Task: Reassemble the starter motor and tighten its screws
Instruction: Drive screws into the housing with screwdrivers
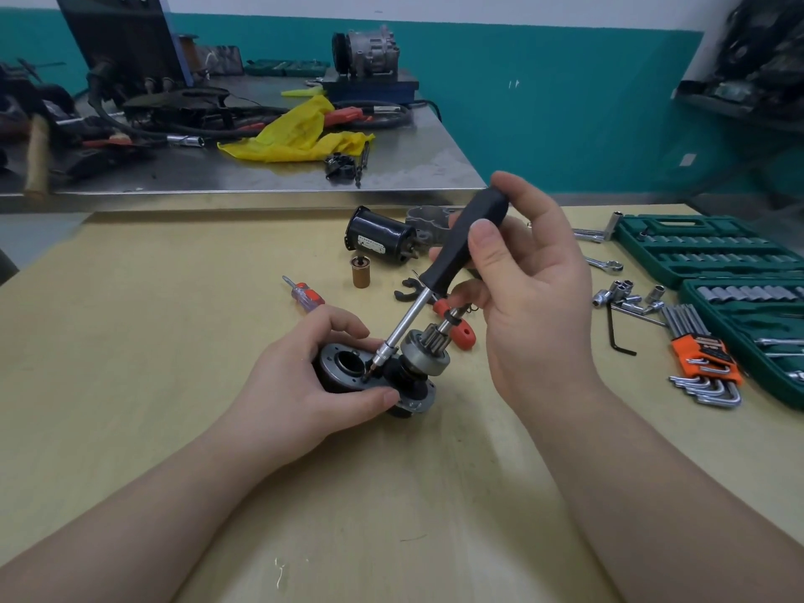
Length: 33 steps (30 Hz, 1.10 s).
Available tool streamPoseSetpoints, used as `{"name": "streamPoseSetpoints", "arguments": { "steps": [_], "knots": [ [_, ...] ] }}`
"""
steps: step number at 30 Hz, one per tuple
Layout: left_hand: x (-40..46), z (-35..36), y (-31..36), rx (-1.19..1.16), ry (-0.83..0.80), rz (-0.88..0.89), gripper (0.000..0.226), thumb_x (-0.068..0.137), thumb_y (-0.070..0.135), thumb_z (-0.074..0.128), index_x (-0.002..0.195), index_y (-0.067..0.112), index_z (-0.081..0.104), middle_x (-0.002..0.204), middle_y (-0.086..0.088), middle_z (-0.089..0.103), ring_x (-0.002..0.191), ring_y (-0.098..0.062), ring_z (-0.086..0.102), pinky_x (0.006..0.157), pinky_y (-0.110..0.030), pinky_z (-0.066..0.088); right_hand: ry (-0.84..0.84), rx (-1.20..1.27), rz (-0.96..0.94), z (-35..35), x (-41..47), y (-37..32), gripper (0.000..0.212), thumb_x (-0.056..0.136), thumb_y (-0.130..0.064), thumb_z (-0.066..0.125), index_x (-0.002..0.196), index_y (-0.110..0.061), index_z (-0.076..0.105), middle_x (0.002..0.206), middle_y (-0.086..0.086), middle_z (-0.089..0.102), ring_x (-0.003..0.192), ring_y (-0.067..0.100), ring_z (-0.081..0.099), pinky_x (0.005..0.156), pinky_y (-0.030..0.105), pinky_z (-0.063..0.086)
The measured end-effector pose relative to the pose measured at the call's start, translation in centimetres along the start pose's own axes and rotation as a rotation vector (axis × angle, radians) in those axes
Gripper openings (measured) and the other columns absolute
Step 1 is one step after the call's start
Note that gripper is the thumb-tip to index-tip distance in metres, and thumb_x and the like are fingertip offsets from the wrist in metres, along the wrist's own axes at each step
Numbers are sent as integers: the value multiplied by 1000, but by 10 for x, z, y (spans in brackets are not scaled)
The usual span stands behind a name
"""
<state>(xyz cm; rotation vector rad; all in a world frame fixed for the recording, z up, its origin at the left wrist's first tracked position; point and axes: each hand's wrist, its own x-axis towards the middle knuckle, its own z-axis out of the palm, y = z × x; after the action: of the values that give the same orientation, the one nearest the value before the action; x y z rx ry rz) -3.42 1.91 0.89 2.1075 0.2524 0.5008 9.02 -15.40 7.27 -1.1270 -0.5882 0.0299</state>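
Reassembly is partly done. Left hand (313, 376) grips the gear assembly (378, 376) on the table (174, 341); right hand (522, 289) holds the screwdriver (439, 272), tip apparently seated in a plate screw. Motor housing (380, 237) lies apart, not yet fitted.

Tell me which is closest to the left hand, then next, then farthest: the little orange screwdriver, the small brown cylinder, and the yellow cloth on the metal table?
From the left hand, in the head view:
1. Little orange screwdriver, just beyond the hand on the wooden table.
2. Small brown cylinder, farther back and a bit to the right.
3. Yellow cloth, far back on the metal table.
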Motion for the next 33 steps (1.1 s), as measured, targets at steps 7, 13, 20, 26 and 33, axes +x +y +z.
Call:
{"name": "streamPoseSetpoints", "arguments": {
  "steps": [7,13,20,26,33],
  "knots": [
    [2,0,-2,-21,-4,-15,59,65,32,104,104,43,62,107,30,77,95,6,74,76,-2,48,175,-176,-66,1,1,0,28,93,-17,80,111,-32,65,80,-10,72,63,21,76,46,36,59],
    [0,1,2,-15,-1,-2,56,61,45,95,106,40,62,107,32,75,94,9,72,75,0,47,46,22,34,0,1,-3,30,100,-15,66,129,-22,65,108,2,77,93,29,80,53,39,63],
    [1,-1,-1,-7,-7,-6,58,65,33,104,104,42,62,106,30,76,92,5,74,74,-2,48,-72,132,31,1,1,-6,37,100,-4,61,133,-22,63,110,15,76,98,35,78,59,30,58],
    [1,0,-2,-4,-3,8,55,68,25,101,103,41,61,107,31,76,95,7,73,76,-1,48,67,-47,-56,5,0,-4,31,92,-13,78,116,-28,66,82,-7,74,72,29,75,53,33,57],
    [-1,0,-1,10,-6,19,58,65,30,105,104,40,63,107,31,76,97,9,72,77,0,47,36,22,55,-1,2,-9,23,99,-12,71,119,-22,65,91,1,74,86,32,77,58,35,58]
  ]
}}
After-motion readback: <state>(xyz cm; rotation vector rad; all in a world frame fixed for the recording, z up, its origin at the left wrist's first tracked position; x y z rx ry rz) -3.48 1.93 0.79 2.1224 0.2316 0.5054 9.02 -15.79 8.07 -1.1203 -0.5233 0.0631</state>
